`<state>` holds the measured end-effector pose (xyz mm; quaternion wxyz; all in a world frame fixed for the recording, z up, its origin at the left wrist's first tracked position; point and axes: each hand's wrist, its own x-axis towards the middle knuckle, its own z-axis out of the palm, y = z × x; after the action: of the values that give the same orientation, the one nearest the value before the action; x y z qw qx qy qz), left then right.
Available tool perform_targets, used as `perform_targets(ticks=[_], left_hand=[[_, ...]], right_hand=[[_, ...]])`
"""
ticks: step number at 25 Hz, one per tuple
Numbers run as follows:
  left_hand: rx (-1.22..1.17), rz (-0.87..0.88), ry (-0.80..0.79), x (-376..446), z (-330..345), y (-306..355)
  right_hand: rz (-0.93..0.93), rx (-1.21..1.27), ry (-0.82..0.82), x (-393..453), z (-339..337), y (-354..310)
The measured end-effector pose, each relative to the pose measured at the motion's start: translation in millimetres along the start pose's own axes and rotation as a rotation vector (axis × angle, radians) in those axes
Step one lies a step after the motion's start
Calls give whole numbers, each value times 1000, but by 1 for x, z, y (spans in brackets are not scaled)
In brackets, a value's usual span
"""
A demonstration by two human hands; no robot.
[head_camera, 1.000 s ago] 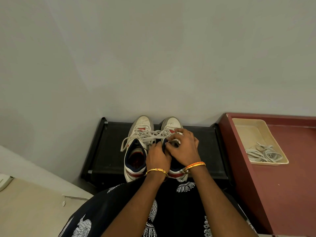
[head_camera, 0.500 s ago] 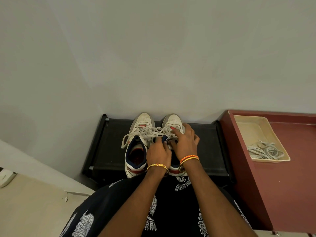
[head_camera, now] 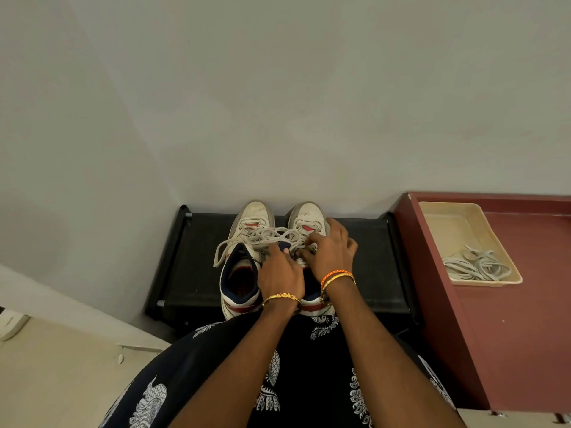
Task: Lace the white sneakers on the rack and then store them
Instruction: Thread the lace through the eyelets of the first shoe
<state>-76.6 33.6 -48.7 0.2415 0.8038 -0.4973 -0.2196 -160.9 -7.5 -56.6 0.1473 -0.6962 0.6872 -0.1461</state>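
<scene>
Two white sneakers with red and navy trim stand side by side on a black rack (head_camera: pixel 364 261), toes to the wall. The left sneaker (head_camera: pixel 244 273) has loose grey-white laces (head_camera: pixel 247 242) spilling over its side. My left hand (head_camera: pixel 279 274) and my right hand (head_camera: pixel 332 254) lie over the tongue of the right sneaker (head_camera: pixel 307 216), fingers curled and pinching its lace near the upper eyelets. Most of that shoe's opening is hidden under my hands.
A maroon cabinet (head_camera: pixel 509 319) stands right of the rack, carrying a cream tray (head_camera: pixel 445 217) with spare grey laces (head_camera: pixel 477 267). A plain wall rises just behind the rack. My dark patterned garment (head_camera: pixel 278 381) fills the lower middle.
My hands have shifted slightly toward the toe of the right sneaker, working the lace. The camera view has tilted a little; the shoes stay in place.
</scene>
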Motion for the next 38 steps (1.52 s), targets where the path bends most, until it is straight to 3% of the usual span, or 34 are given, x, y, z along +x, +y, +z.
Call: perform_targets(ticks=[3, 7, 9, 11, 12, 14, 16, 18, 20, 22, 24, 26, 29, 33, 36, 38], left_hand=[[19, 14, -30, 0, 2, -2], [107, 51, -93, 3, 7, -3], [115, 69, -22, 0, 8, -1], [91, 59, 30, -4, 9, 0], [81, 50, 38, -5, 9, 1], [48, 26, 37, -5, 9, 1], [-24, 1, 28, -4, 8, 1], [-96, -18, 15, -4, 8, -1], [-192, -39, -5, -2, 8, -3], [-285, -44, -24, -2, 7, -4], [-302, -32, -40, -3, 4, -4], [-291, -8, -34, -4, 3, -4], [-230, -7, 5, -5, 4, -2], [-167, -21, 18, -6, 5, 1], [-162, -19, 18, -7, 6, 0], [-173, -24, 17, -6, 7, -1]], right_hand=[[-70, -18, 22, 1, -1, -3], [24, 149, 95, 2, 5, 5], [271, 510, 197, 1, 1, 6], [698, 1030, 212, 8, -15, 7], [880, 1199, 146, 12, -22, 9], [1023, 1299, -11, 17, -29, 13], [925, 1256, 2, 18, -28, 14], [652, 1086, 86, 13, -24, 12], [252, 586, 48, 4, -25, 7], [3, 88, -49, 1, -19, 1], [-35, -90, -135, -1, -10, -9], [-8, -33, -117, -3, -6, -12], [125, 267, 29, -8, -12, -2], [499, 1035, 327, -2, -49, 24], [899, 1724, 231, 2, -57, 47], [977, 1829, 189, 0, -48, 45]])
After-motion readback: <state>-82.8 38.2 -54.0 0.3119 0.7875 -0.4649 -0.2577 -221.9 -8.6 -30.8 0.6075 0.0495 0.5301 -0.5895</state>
